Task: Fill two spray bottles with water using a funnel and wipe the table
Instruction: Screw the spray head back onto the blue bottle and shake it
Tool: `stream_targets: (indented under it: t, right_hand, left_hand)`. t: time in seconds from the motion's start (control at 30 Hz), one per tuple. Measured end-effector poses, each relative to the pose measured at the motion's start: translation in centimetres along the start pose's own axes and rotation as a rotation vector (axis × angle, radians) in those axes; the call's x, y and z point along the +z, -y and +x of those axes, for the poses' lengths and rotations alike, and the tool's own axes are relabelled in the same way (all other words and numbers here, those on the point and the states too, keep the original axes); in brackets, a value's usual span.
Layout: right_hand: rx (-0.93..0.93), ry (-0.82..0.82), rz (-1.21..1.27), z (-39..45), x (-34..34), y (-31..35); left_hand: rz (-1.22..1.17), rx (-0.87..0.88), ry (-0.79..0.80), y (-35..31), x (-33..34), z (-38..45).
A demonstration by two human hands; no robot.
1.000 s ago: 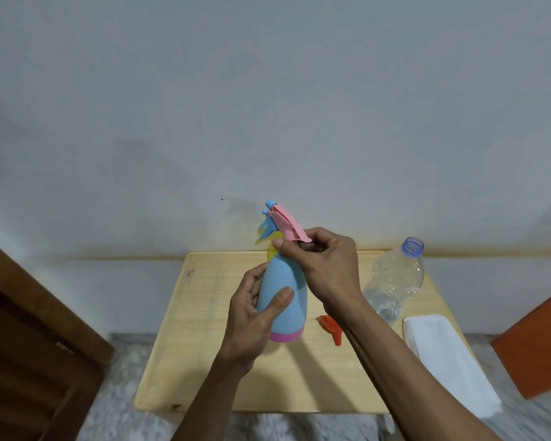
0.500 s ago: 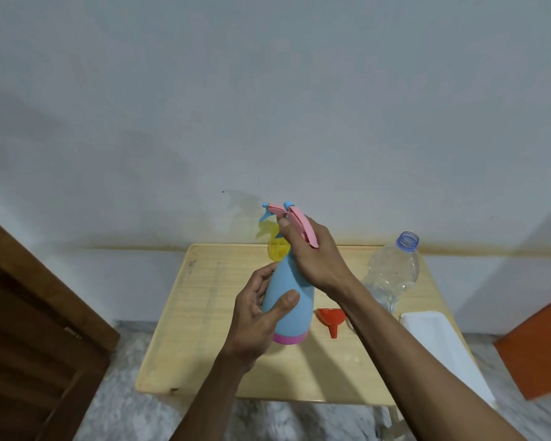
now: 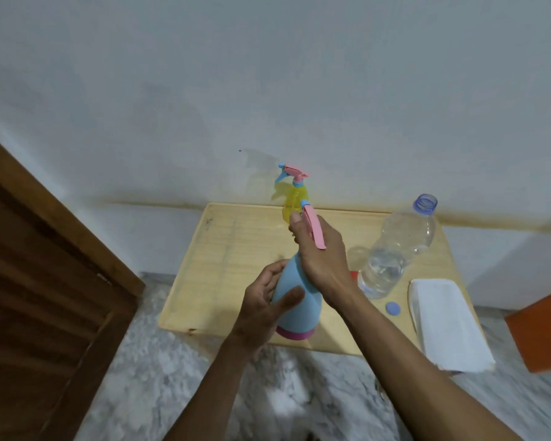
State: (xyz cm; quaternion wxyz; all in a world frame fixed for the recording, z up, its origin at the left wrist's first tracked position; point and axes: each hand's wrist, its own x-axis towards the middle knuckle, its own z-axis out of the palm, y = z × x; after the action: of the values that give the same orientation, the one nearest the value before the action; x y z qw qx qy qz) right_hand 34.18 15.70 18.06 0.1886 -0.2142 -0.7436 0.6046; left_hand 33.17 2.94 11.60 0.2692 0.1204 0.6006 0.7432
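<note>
My left hand (image 3: 261, 308) holds the body of a light blue spray bottle (image 3: 296, 308) with a pink base, lifted above the front of the wooden table (image 3: 233, 249). My right hand (image 3: 320, 256) grips its neck and its pink spray head (image 3: 314, 229). Behind them a yellow spray bottle (image 3: 295, 198) with a pink and blue head stands at the back of the table. A sliver of the red funnel (image 3: 353, 274) shows past my right wrist. A clear water bottle (image 3: 395, 249), uncapped, stands at the right, partly filled.
A blue bottle cap (image 3: 393, 307) lies near the water bottle's base. A folded white cloth (image 3: 446, 323) lies on the table's right side and overhangs the front edge. A brown wooden door (image 3: 45, 281) is at the left, an orange object (image 3: 541, 332) at the right, marble floor below.
The view has tilted down and nearer. The blue bottle has come lower and toward me. My right hand has turned the pink spray head, so the yellow bottle behind now shows.
</note>
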Motion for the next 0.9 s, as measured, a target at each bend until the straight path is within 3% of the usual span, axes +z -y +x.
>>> stream_targets:
  t: [0.2,0.63,0.77,0.9]
  right_hand:
    - [0.019,-0.177,0.020,-4.0,0.6,-0.4]
    - [-0.008,-0.359,-0.020,-15.8,5.3,0.1]
    - [0.025,-0.371,-0.048,-18.9,5.6,-0.2]
    - [0.064,-0.353,-0.137,-19.9,5.2,-1.3]
  left_hand:
    - [0.097,-0.019,0.075,0.9,-1.4,-3.0]
    - [0.255,-0.010,0.200,1.4,-7.7,-13.1]
    - [0.408,0.018,0.093,1.3,-9.2,-15.2]
    - [0.808,0.133,-0.118,-0.5,-10.9,-14.8]
